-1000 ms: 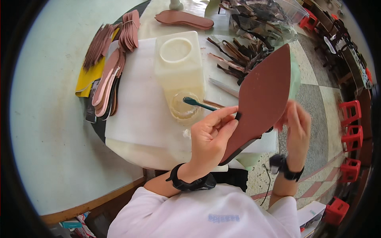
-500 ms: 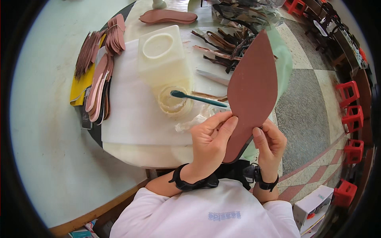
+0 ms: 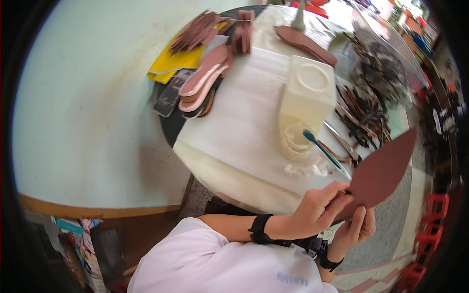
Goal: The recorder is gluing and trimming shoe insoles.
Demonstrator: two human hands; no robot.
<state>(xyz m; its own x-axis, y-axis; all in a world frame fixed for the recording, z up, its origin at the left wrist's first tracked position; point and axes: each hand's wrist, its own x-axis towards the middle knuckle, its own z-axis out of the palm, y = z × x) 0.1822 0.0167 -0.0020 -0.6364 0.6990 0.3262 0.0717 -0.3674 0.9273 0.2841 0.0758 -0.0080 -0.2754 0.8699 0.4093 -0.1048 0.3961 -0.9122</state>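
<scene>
My left hand [image 3: 320,207] and my right hand [image 3: 352,233] both pinch the narrower end of a reddish-brown shoe insole [image 3: 386,171]. Its broad pointed end leans up and to the right, past the table's edge. Just beyond my left hand, a green-and-white toothbrush [image 3: 328,152] lies across the mouth of a translucent plastic container [image 3: 309,83] that rests on its side. Pale, sticky-looking residue coats that opening, and crumpled clear film [image 3: 312,169] sits in front of it.
Scissors [image 3: 342,139] and dark leather-like scraps [image 3: 361,110] lie right of the container. Stacked insoles [image 3: 207,80], bundled brown pieces [image 3: 198,31], a yellow cloth [image 3: 173,63] and a phone [image 3: 173,93] are at the left. Another insole pair [image 3: 305,44] lies farther back. Red stools [image 3: 430,239] stand right.
The view has swung left, so the table's things sit farther right in the picture. The insole, still in both hands, now tilts lower and more to the right.
</scene>
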